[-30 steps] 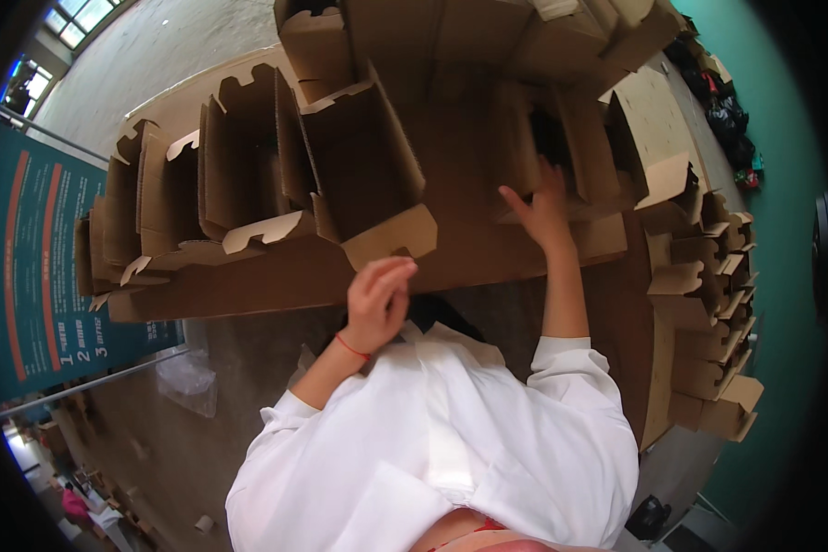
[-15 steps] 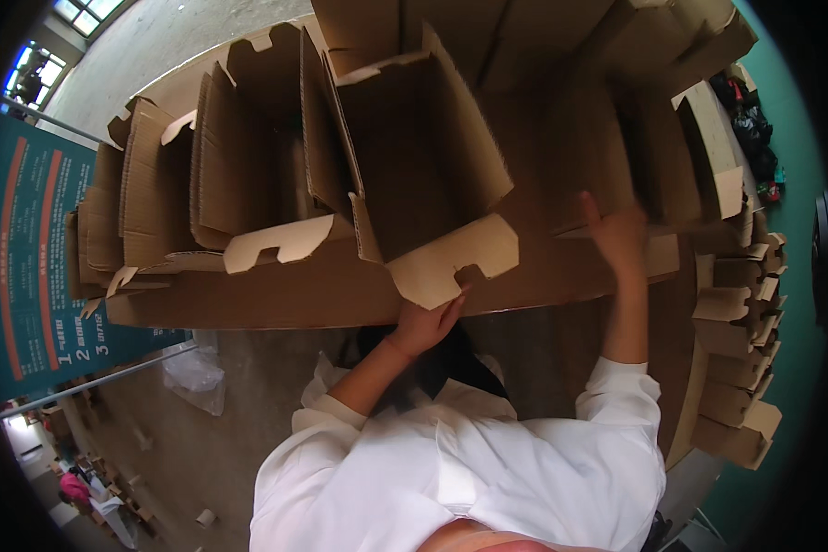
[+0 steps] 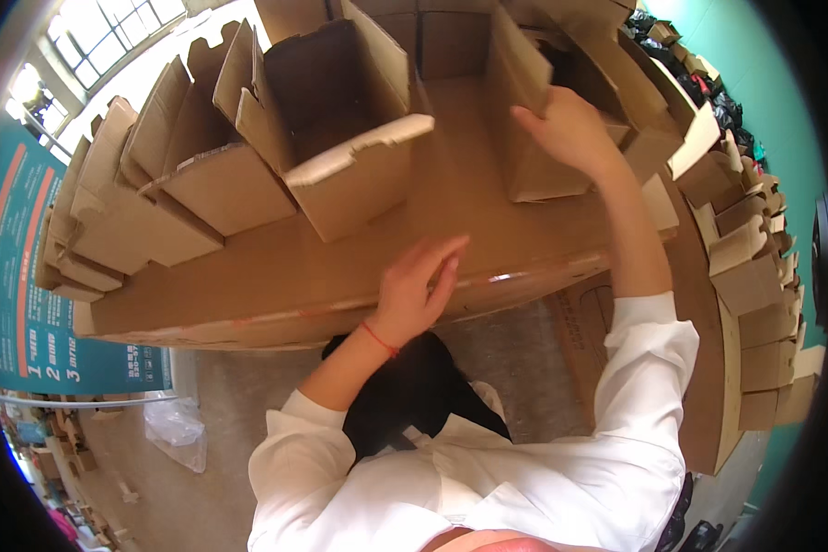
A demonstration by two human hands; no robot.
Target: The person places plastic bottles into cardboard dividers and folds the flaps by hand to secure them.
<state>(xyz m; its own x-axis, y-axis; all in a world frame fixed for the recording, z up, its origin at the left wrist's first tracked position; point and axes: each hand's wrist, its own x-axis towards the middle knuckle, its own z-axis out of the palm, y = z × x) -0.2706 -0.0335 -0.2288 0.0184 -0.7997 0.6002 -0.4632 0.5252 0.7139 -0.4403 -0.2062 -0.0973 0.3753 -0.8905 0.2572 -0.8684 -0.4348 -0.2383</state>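
My right hand (image 3: 570, 133) grips the near upper edge of an open cardboard box (image 3: 517, 120) at the right of the work surface. Its thumb lies against the box's side wall, and the other fingers are partly hidden. My left hand (image 3: 412, 287) hovers near the front edge of the cardboard-covered surface (image 3: 451, 235), fingers stretched out and nothing in them. Beyond it, to the left, stands an open-topped cardboard box (image 3: 354, 193) with a notched front flap. A red string circles the left wrist.
More open boxes (image 3: 235, 184) stand in a row at left, with others along the back (image 3: 455, 46). Cardboard boxes (image 3: 764, 304) line a ledge at right. A green printed board (image 3: 28, 267) stands at left; a clear plastic bag (image 3: 175, 428) lies on the floor.
My left hand has come off the middle box's front flap and now floats apart from it. My right hand has moved up and left onto the right box's edge. The view has shifted.
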